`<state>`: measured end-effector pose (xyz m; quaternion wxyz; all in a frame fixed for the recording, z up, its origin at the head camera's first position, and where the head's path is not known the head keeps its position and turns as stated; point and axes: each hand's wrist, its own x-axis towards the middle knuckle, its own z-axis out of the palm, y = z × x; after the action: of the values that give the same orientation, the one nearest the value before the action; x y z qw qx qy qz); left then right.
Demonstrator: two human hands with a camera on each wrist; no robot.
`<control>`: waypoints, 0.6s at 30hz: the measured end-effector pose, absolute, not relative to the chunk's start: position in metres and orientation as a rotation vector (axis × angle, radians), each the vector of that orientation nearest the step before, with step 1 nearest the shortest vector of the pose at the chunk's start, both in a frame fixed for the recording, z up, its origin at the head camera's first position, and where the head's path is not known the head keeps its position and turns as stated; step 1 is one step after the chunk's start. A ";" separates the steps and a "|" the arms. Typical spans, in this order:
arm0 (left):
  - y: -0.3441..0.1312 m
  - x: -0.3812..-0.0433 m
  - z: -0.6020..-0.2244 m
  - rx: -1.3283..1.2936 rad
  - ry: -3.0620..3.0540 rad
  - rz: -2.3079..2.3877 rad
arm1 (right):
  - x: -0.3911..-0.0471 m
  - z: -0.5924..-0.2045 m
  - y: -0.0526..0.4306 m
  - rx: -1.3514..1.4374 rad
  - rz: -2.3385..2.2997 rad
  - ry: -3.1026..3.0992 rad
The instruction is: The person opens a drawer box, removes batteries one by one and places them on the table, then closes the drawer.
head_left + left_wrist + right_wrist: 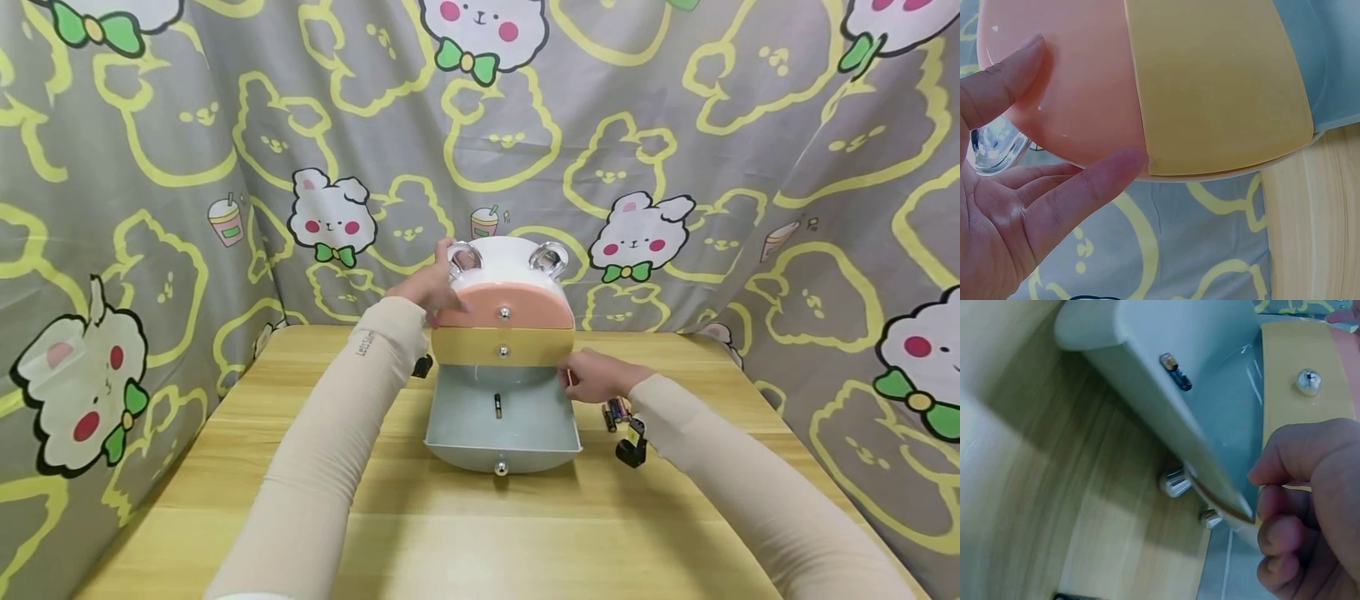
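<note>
A small drawer cabinet (510,258) with clear ear-shaped knobs stands on the table. Its pink drawer (480,304) and yellow drawer (465,346) are closed, while the grey-blue bottom drawer (457,425) is pulled out with one battery (497,406) lying in it. My left hand (431,287) holds the cabinet's upper left side; in the left wrist view, digits press the pink front and its edge, others reach behind. By the yellow drawer's right edge, above the open drawer's side, is my right hand (600,375), its fingers curled. No object shows in it.
Several batteries (617,412) lie on the table (270,467) to the right of the cabinet. A black wrist camera (632,443) hangs under the right wrist. Patterned grey curtains (405,142) enclose the table at the back and sides.
</note>
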<state>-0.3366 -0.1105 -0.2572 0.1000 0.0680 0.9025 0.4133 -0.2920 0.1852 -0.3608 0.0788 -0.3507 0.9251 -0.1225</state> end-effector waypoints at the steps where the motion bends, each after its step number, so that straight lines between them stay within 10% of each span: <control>1: -0.110 -0.336 -0.256 0.200 2.669 1.221 | -0.293 -0.359 0.183 -1.048 -0.365 2.769; 18: -0.111 -0.335 -0.256 0.196 2.597 1.310 | -0.300 -0.352 0.146 -0.902 -0.213 2.692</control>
<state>-0.3353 -0.1106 -0.2559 0.1128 0.0669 0.8851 0.4465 -0.3004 0.1456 -0.3516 0.1470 -0.3133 0.9353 -0.0740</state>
